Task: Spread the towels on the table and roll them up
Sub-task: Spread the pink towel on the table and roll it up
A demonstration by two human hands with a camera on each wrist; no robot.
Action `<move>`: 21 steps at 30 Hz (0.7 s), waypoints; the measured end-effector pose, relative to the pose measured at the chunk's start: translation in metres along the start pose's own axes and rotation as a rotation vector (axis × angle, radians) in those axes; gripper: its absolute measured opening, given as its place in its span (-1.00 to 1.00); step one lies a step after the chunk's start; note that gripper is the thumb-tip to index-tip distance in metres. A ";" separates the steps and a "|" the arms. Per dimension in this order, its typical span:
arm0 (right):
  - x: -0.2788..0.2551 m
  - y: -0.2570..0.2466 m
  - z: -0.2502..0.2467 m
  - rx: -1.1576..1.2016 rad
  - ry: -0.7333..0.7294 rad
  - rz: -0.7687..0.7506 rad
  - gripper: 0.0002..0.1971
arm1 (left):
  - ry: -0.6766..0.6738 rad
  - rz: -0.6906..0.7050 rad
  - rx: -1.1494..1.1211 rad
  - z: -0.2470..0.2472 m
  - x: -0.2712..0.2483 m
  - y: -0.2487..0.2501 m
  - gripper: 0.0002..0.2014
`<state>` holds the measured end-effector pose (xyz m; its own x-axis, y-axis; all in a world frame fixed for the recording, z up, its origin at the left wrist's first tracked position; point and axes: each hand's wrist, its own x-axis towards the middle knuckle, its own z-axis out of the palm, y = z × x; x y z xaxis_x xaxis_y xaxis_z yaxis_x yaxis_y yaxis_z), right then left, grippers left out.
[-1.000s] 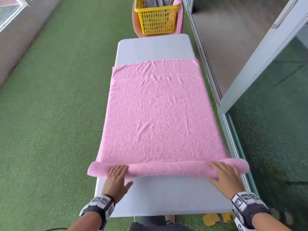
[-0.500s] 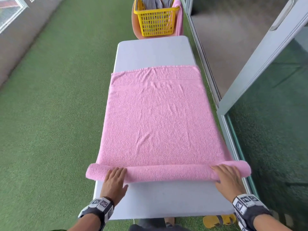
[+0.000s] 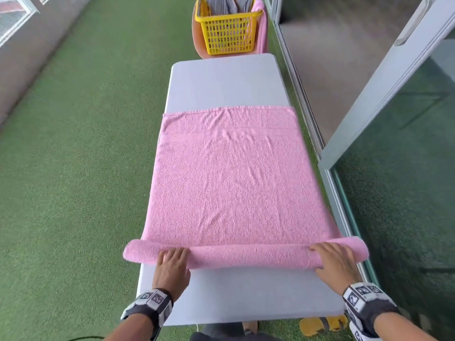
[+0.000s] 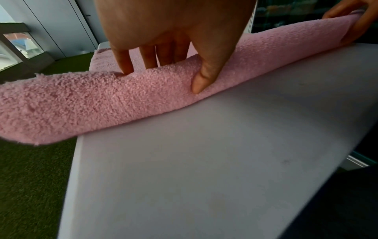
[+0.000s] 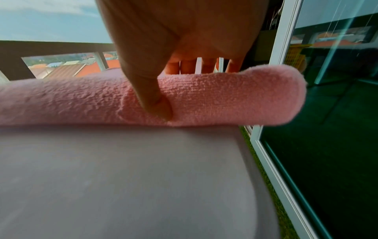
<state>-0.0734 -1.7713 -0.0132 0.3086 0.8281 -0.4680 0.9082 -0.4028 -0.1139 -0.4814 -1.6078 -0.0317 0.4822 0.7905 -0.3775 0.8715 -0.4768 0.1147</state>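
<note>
So, rolled the pink towel a bit further up the table compared with a second ago; got the roll fatter, far hem pulled nearer too. Left hand and right hand both clamped on it near the table's long edges, fingers draped over the top, thumbs tucked under the near side. Roll ends overhanging both edges. Probably under halfway done; plenty of flat towel left. More towels waiting in the yellow basket past the far edge.
</note>
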 end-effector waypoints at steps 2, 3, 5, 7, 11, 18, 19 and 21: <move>0.008 -0.002 -0.010 0.025 -0.006 -0.004 -0.65 | 0.097 0.012 0.018 -0.007 0.006 -0.001 -0.77; 0.014 -0.002 -0.016 0.020 0.010 -0.010 -0.73 | 0.119 0.012 0.034 -0.011 0.009 -0.001 -0.71; 0.025 0.000 -0.023 0.064 0.091 0.000 -0.66 | 0.144 0.003 -0.004 -0.016 0.018 -0.002 -0.36; 0.031 0.004 -0.022 0.106 0.164 0.038 -0.54 | 0.120 -0.013 -0.069 -0.018 0.024 -0.001 -0.34; 0.018 0.002 -0.009 0.054 0.066 0.001 -0.38 | 0.028 0.016 -0.012 -0.012 0.021 -0.005 -0.25; 0.005 -0.044 0.013 0.076 0.166 -0.007 -0.43 | 0.157 -0.082 0.007 -0.015 0.001 -0.029 -0.59; 0.002 -0.042 0.014 0.077 0.158 -0.021 -0.45 | 0.168 -0.065 0.003 -0.013 -0.002 -0.029 -0.60; -0.008 -0.030 0.013 0.063 0.132 -0.011 -0.52 | 0.185 -0.026 -0.020 -0.008 -0.009 -0.022 -0.63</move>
<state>-0.1069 -1.7709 -0.0180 0.3375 0.8749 -0.3474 0.8934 -0.4139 -0.1746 -0.5040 -1.6015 -0.0231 0.4657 0.8607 -0.2057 0.8848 -0.4486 0.1261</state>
